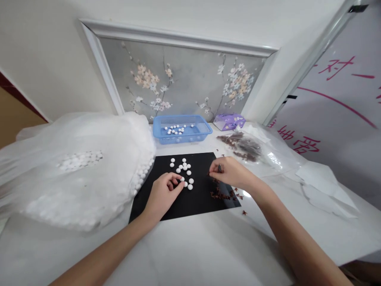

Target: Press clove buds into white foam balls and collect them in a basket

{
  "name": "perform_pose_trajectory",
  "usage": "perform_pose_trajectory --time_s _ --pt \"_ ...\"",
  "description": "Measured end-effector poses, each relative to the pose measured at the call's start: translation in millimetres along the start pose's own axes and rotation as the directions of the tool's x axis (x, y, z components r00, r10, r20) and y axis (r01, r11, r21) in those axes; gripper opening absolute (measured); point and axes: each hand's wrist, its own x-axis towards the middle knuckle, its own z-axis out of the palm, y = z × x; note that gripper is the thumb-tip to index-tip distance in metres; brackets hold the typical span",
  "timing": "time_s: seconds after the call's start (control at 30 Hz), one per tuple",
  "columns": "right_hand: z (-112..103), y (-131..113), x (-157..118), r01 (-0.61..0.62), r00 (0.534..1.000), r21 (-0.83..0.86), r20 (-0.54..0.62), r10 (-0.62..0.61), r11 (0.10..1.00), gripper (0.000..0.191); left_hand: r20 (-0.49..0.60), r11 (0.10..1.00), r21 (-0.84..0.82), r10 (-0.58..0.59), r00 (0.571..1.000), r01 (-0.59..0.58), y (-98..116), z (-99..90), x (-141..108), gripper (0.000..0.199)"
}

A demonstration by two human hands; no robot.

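Observation:
On the black mat (pixel 175 206), my left hand (pixel 163 192) has its thumb and index finger closed around a small white ball (pixel 182 179). Another white ball (pixel 185 184) lies by the thumb tip, and several loose white balls (pixel 185 167) are scattered just beyond. Over the mat's right side, my right hand (pixel 228 171) is pinched closed. A tiny reddish-brown piece (pixel 208 173) shows at its fingertips, mostly hidden. Beneath that hand lies a scatter of small brown star-shaped pieces (pixel 222 195), some past the mat's edge.
A large clear bag of white balls (pixel 89 178) bulges at the left, against the mat. Behind stand a blue basket (pixel 183 138) with several white balls inside and a purple pack (pixel 229 122). A plastic bag of brown pieces (pixel 244 147) and white paper (pixel 327 186) lie right.

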Motion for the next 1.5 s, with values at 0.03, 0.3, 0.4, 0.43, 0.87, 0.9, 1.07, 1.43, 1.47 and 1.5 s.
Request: perform_pose_trajectory --time_s 0.03,0.3,0.4,0.43,0.87,0.9,1.07,1.43,1.47,1.5 --pt "2 2 -7 -0.010 1.000 -0.003 0.030 0.010 1.000 0.009 0.008 1.000 0.005 -0.004 1.000 0.004 1 0.0 0 0.015" --pt "11 10 -17 0.011 0.997 -0.012 0.075 -0.010 1.000 0.019 0.108 0.988 0.138 0.054 0.993 -0.069 9 1.8 -5 0.021" --pt "10 10 -17 -0.021 0.998 -0.022 0.056 0.022 1.000 0.021 0.140 0.976 0.194 0.069 0.988 -0.096 9 2.7 -7 0.020" --pt "10 10 -17 -0.026 0.998 -0.025 0.055 0.028 0.999 0.020 0.143 0.974 0.201 0.076 0.987 -0.104 9 2.7 -7 0.019" --pt "30 -21 -21 -0.038 0.999 0.361 -0.008 0.044 0.932 0.009 0.163 0.848 -0.475 -0.176 0.971 0.234 21 2.0 -5 0.026" --pt "34 -24 -22 -0.032 0.999 0.420 -0.016 0.042 0.907 0.011 0.175 0.836 -0.487 -0.189 0.966 0.252 22 2.8 -6 0.026" --pt "49 -35 -25 0.010 0.985 0.607 -0.141 0.095 0.795 0.017 0.244 0.814 -0.493 -0.209 0.947 0.307 24 4.5 -8 0.022" --pt "51 -39 -30 0.259 0.904 0.410 -0.421 -0.071 0.874 0.010 0.435 0.660 -0.590 -0.225 0.872 0.465 20 5.5 -8 0.017" --pt "50 -39 -30 0.274 0.894 0.383 -0.438 -0.087 0.882 0.009 0.443 0.658 -0.591 -0.220 0.869 0.467 21 5.4 -8 0.016" --pt "50 -40 -31 0.285 0.887 0.361 -0.450 -0.102 0.888 0.008 0.447 0.656 -0.592 -0.215 0.868 0.467 22 5.2 -7 0.014"
